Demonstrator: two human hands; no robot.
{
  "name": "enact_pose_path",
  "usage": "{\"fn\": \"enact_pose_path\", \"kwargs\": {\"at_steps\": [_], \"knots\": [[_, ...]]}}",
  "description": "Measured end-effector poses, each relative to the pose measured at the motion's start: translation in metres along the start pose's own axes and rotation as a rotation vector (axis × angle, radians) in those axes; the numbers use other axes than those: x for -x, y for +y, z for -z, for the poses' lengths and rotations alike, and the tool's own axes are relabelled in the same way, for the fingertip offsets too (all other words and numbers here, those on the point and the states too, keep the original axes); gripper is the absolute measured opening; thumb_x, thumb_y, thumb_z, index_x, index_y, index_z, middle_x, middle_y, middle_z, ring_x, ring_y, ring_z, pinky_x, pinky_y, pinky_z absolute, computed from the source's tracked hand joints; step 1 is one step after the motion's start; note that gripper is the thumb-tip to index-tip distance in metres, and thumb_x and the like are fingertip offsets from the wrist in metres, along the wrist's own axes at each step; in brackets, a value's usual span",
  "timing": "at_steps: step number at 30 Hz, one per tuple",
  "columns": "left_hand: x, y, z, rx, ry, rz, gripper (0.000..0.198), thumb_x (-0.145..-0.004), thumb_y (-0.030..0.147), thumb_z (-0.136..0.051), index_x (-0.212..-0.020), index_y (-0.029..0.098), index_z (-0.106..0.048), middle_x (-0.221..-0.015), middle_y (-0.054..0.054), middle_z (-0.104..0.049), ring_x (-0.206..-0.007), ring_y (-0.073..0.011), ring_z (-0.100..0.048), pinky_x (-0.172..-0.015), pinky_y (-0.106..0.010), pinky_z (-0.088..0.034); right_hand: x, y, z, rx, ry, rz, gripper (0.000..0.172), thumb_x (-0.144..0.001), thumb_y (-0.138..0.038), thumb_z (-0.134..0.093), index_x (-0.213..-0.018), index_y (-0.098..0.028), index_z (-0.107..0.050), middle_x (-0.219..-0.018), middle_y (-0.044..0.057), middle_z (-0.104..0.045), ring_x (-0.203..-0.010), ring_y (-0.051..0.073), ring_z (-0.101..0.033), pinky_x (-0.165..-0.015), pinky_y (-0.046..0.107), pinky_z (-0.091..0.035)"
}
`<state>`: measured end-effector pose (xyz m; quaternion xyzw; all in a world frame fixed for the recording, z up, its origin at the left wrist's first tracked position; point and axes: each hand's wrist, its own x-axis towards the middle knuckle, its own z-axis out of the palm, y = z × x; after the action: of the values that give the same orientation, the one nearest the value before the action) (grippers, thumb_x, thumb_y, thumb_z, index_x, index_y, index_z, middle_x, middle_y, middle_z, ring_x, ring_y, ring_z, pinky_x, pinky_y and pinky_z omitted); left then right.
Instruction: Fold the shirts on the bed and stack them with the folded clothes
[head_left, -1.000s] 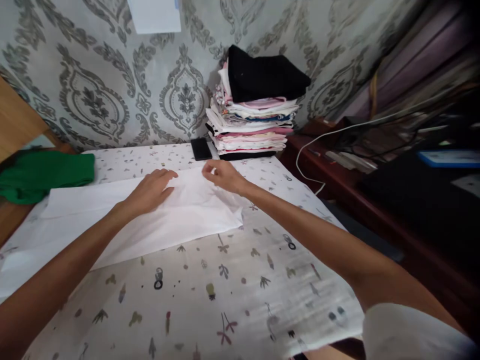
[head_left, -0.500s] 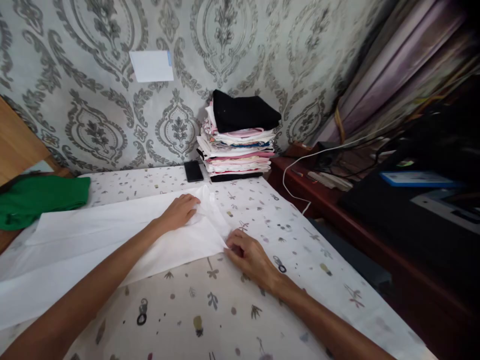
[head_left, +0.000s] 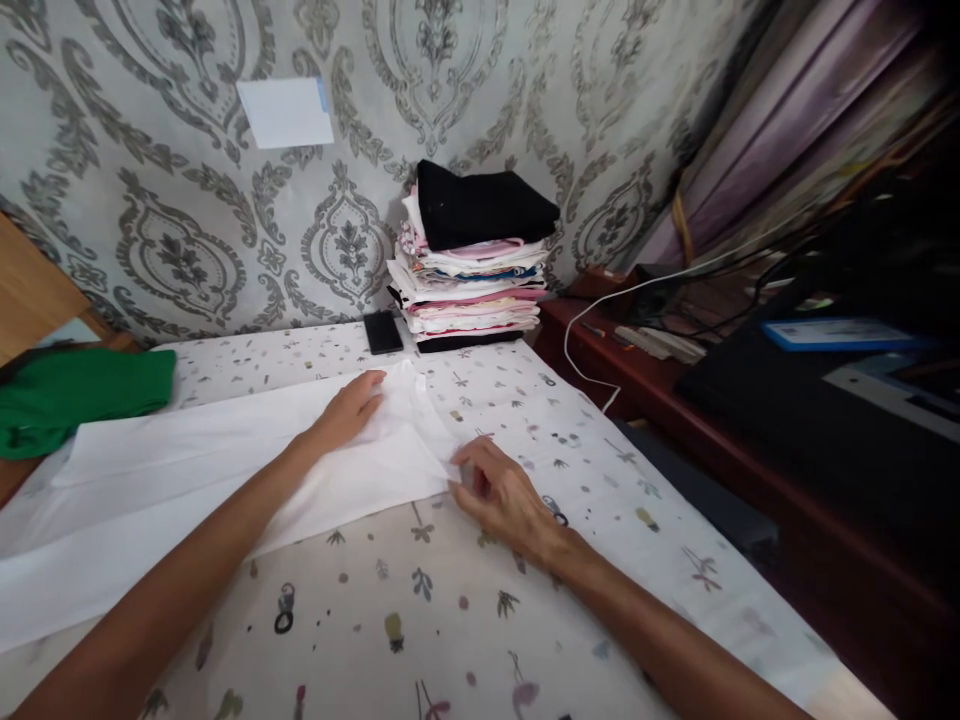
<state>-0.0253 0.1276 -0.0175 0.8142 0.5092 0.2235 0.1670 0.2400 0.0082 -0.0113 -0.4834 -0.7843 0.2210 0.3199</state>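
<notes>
A long white garment (head_left: 352, 500) lies spread on the patterned bedsheet (head_left: 352, 610), its narrower, slightly wrinkled end toward the right. My left hand (head_left: 346, 410) rests on its upper side near that end, fingers stretched out and holding nothing. At the garment's right corner is my right hand (head_left: 499, 495), thumb and fingers bent but apart, with the fingertips at the cloth edge. Whether those fingertips still touch the fabric is hard to see.
Behind stands a tall stack of folded clothes (head_left: 472, 290), black cloth on top, with a black phone (head_left: 383, 333) beside it. Folded green cloth (head_left: 97, 390) lies at the left. A dark red desk (head_left: 720, 440) with a white cable (head_left: 568, 350) borders the bed's right side.
My right hand's thumb and fingers have parted from their pinch on the garment's corner. My left hand has slid slightly left over the cloth. The view has shifted a little.
</notes>
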Motion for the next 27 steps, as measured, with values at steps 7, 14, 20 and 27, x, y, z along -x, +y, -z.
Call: {"fn": "enact_pose_path", "kwargs": {"at_steps": [7, 14, 20, 27], "knots": [[0.005, 0.013, -0.009, -0.194, -0.071, -0.055, 0.048, -0.097, 0.028, -0.036, -0.142, 0.013, -0.041, -0.151, -0.016, -0.046, -0.141, -0.0263, -0.041, -0.117, -0.042, -0.029, -0.023, -0.035, -0.021, 0.185, -0.046, 0.440, 0.029, -0.094, -0.015, -0.045, -0.117, -0.018, -0.062, -0.117, 0.014, -0.065, -0.111, 0.027, -0.060, -0.094, 0.047, -0.053], [0.028, 0.000, 0.004, -0.220, -0.135, -0.033, 0.050, -0.101, 0.037, -0.027, -0.148, 0.020, -0.034, -0.161, -0.011, -0.032, -0.151, -0.0205, -0.021, -0.122, -0.044, -0.013, -0.067, -0.034, -0.065, 0.283, -0.187, 0.451, 0.032, -0.095, -0.017, -0.042, -0.118, -0.012, -0.064, -0.125, 0.019, -0.063, -0.121, 0.031, -0.058, -0.102, 0.053, -0.049], [0.040, -0.025, 0.019, -0.224, -0.195, 0.158, 0.061, -0.101, 0.051, -0.024, -0.153, 0.019, -0.026, -0.164, -0.011, -0.023, -0.152, -0.0198, -0.015, -0.123, -0.044, -0.010, -0.072, -0.002, -0.087, 0.483, -0.268, 0.301, 0.056, -0.100, -0.042, -0.036, -0.144, -0.008, -0.046, -0.153, 0.021, -0.042, -0.145, 0.029, -0.036, -0.120, 0.050, -0.029], [0.068, -0.058, 0.048, -0.181, -0.127, 0.323, 0.066, -0.099, 0.054, -0.022, -0.155, 0.020, -0.020, -0.166, -0.009, -0.017, -0.153, -0.0204, -0.012, -0.123, -0.045, -0.010, -0.099, -0.008, -0.091, 0.490, -0.264, 0.379, 0.064, -0.100, -0.050, -0.026, -0.144, -0.008, -0.047, -0.151, 0.019, -0.045, -0.144, 0.028, -0.037, -0.119, 0.047, -0.031]]}}
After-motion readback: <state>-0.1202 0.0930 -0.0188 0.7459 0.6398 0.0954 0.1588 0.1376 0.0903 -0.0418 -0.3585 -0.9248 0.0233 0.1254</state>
